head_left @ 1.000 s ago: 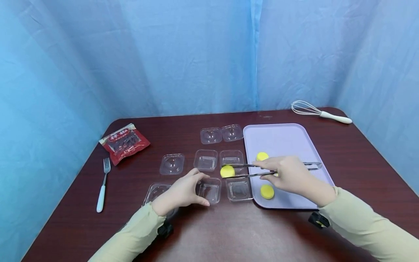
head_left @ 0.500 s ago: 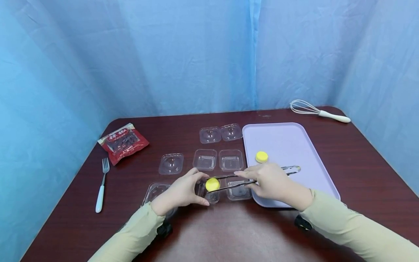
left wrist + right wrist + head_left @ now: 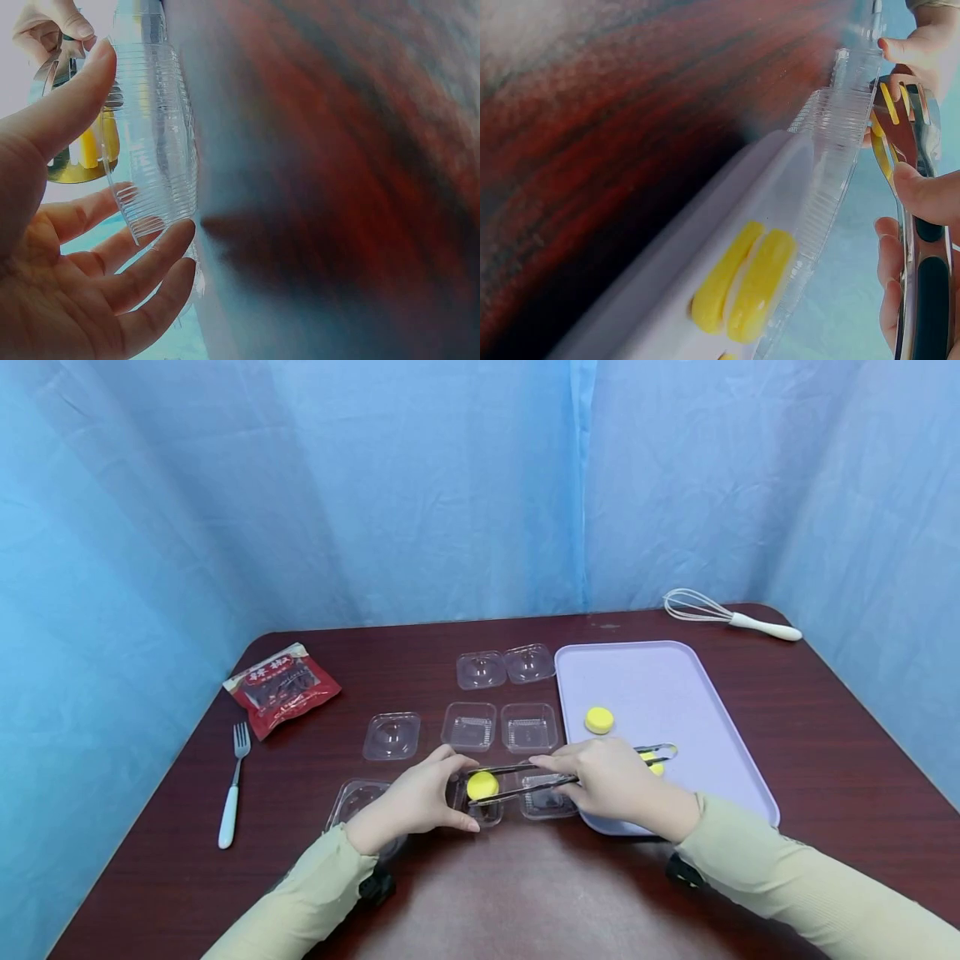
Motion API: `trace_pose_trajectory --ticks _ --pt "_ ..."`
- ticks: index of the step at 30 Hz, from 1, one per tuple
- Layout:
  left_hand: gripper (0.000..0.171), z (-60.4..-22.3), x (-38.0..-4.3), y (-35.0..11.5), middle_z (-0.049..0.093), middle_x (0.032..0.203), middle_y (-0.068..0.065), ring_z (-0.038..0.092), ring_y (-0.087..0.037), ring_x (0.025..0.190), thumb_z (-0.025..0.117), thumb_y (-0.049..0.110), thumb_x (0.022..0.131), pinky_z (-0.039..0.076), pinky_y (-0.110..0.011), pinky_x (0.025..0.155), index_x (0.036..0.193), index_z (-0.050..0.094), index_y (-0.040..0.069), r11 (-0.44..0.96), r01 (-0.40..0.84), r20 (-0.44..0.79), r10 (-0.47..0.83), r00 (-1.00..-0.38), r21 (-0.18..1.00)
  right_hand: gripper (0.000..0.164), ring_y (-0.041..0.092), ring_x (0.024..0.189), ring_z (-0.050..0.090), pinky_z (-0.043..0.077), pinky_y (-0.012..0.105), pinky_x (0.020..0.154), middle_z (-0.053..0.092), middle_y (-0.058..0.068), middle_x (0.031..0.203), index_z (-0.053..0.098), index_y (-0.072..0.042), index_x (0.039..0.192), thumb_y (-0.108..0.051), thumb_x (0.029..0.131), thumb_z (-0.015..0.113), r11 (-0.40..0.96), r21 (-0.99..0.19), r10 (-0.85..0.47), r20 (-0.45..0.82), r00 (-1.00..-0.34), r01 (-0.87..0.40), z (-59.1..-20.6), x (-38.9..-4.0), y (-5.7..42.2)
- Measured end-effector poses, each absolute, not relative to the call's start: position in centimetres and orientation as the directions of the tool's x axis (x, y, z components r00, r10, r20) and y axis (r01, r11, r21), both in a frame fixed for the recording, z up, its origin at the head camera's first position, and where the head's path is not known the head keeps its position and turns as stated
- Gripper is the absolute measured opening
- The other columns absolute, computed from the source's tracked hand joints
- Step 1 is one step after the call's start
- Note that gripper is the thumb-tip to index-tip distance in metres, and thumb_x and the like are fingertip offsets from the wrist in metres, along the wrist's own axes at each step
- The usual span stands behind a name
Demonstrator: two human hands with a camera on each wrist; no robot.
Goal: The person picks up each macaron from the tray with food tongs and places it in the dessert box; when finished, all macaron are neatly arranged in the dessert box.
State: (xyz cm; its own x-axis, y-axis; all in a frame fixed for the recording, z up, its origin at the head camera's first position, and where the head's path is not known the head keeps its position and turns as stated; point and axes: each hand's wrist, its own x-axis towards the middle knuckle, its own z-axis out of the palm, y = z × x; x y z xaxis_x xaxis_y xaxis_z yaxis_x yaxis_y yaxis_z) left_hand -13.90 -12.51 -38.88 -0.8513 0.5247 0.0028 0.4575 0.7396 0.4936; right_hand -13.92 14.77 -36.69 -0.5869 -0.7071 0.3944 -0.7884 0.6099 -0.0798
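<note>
In the head view my left hand (image 3: 420,797) holds a small clear plastic box (image 3: 492,816) by its sides. The left wrist view has its thumb at the ribbed box's rim (image 3: 150,135) and the fingers at the opposite side. My right hand (image 3: 611,777) grips metal tongs (image 3: 525,790), which have dark handle inlays (image 3: 932,307). Between the tong ends is a yellow macaron (image 3: 482,787), at the held box's opening; whether it touches the bottom cannot be told. More yellow macarons (image 3: 599,720) lie on the lilac tray (image 3: 637,672), one (image 3: 655,765) partly behind the tongs' handle end.
Several clear boxes (image 3: 469,727) stand around the held one, another (image 3: 547,797) close to its right. Clear lids (image 3: 392,735) lie left and behind. A fork (image 3: 236,785) and a red food packet (image 3: 283,685) are at left, a whisk (image 3: 731,614) at back right.
My right hand has moved left and slightly down, carrying the macaron in the tongs from beside the tray to the held box. My left hand has stayed put.
</note>
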Motion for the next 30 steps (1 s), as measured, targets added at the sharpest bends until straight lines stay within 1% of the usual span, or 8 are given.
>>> trace_pose_trajectory --ticks 10,15,17,20,24,26,30 --pt "0.071 -38.8 -13.9 -12.5 0.053 0.106 0.000 0.057 -0.015 0.089 0.088 0.037 0.060 0.050 -0.035 0.081 0.120 0.060 0.011 0.743 0.447 -0.011 0.521 -0.853 0.498 0.043 0.009 0.077 0.068 0.053 0.028 0.057 0.073 -0.001 0.095 0.071 -0.012 0.113 -0.016 0.071 0.082 0.618 -0.123 -0.701 0.360 -0.615 -0.776 -36.7 -13.9 14.7" --pt "0.073 -38.7 -13.9 -12.5 0.053 0.107 -0.001 0.058 -0.016 0.091 0.088 0.036 0.060 0.050 -0.036 0.082 0.121 0.060 0.009 0.744 0.447 -0.008 0.519 -0.855 0.497 0.047 0.010 0.081 0.069 0.054 0.030 0.060 0.073 0.001 0.097 0.069 -0.012 0.115 -0.017 0.070 0.082 0.619 -0.136 -0.698 0.356 -0.621 -0.773 -36.7 -14.0 14.9" --pt "0.072 -38.7 -13.9 -12.5 0.053 0.106 -0.001 0.058 -0.017 0.091 0.088 0.036 0.060 0.050 -0.036 0.082 0.120 0.060 0.009 0.743 0.446 -0.009 0.519 -0.855 0.499 0.049 0.012 0.085 0.069 0.055 0.032 0.064 0.073 0.002 0.099 0.069 -0.011 0.116 -0.018 0.070 0.082 0.620 -0.140 -0.699 0.349 -0.625 -0.772 -36.7 -14.0 15.1" --pt "0.071 -38.6 -13.9 -12.4 0.053 0.106 -0.002 0.058 -0.017 0.091 0.088 0.036 0.060 0.050 -0.037 0.083 0.120 0.060 0.010 0.743 0.445 -0.012 0.520 -0.854 0.500 0.052 0.014 0.087 0.069 0.055 0.034 0.065 0.072 0.003 0.102 0.067 -0.010 0.119 -0.019 0.070 0.082 0.629 -0.145 -0.697 0.331 -0.636 -0.764 -36.4 -14.0 15.4" --pt "0.071 -38.5 -13.9 -12.4 0.053 0.107 -0.004 0.059 -0.019 0.092 0.088 0.035 0.061 0.050 -0.038 0.084 0.120 0.060 0.009 0.740 0.441 -0.017 0.521 -0.854 0.508 0.056 0.016 0.084 0.067 0.053 0.033 0.061 0.071 0.004 0.101 0.064 -0.008 0.122 -0.021 0.070 0.082 0.643 -0.152 -0.683 0.328 -0.652 -0.750 -36.0 -13.9 16.2" --pt "0.071 -38.5 -13.8 -12.4 0.053 0.107 -0.004 0.059 -0.019 0.093 0.088 0.034 0.061 0.050 -0.038 0.085 0.121 0.060 0.009 0.741 0.436 -0.023 0.519 -0.855 0.510 0.058 0.015 0.080 0.065 0.052 0.031 0.059 0.070 0.005 0.102 0.063 -0.009 0.123 -0.021 0.070 0.083 0.647 -0.171 -0.671 0.335 -0.661 -0.743 -35.7 -13.9 16.7" --pt "0.071 -38.5 -13.8 -12.3 0.053 0.107 -0.004 0.059 -0.019 0.094 0.088 0.034 0.061 0.050 -0.037 0.085 0.120 0.060 0.009 0.746 0.434 -0.026 0.515 -0.857 0.504 0.058 0.011 0.071 0.061 0.048 0.024 0.055 0.070 0.005 0.098 0.063 -0.010 0.122 -0.017 0.068 0.083 0.648 -0.209 -0.643 0.367 -0.672 -0.733 -35.2 -13.9 18.2"
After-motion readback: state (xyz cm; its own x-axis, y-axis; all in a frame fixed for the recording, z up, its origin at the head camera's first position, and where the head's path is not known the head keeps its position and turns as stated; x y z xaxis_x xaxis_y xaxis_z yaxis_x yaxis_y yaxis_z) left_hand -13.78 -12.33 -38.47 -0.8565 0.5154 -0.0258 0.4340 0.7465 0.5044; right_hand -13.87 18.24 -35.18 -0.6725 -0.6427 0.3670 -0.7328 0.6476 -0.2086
